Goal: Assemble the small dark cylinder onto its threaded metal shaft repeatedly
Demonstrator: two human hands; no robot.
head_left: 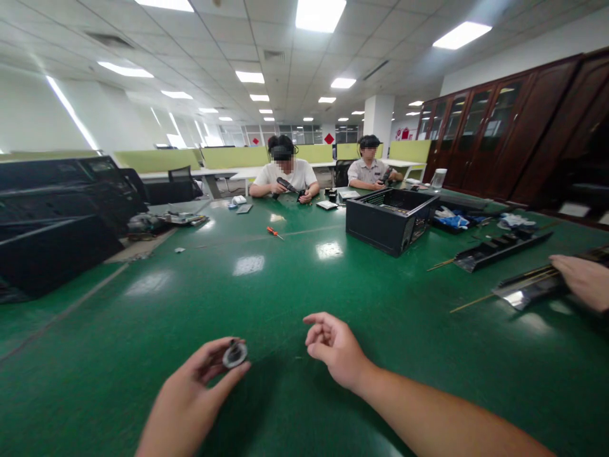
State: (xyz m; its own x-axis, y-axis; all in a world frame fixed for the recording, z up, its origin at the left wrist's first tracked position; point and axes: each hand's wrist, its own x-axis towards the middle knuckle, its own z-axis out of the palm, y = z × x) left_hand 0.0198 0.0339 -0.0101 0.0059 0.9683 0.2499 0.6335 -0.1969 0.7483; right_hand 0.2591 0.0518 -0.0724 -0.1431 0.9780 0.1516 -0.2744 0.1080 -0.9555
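Note:
Between the thumb and fingers of my left hand (202,381) is a small round part (235,355) with a pale rim and a dark middle; its exact kind cannot be made out. I hold it just above the green tabletop (271,298). To the right, my right hand (337,349) hovers apart from it with nothing visible in its grasp. Its index finger reaches out to the left, the other fingers are loosely bent, and the thumb stands off from them.
An orange-handled screwdriver (273,232) lies farther back. Beyond it stands a black computer case (373,227). Dark panels (52,222) are stacked at left. Another person's hand (583,279) rests on long dark trays at right. Two people sit across the table holding tools.

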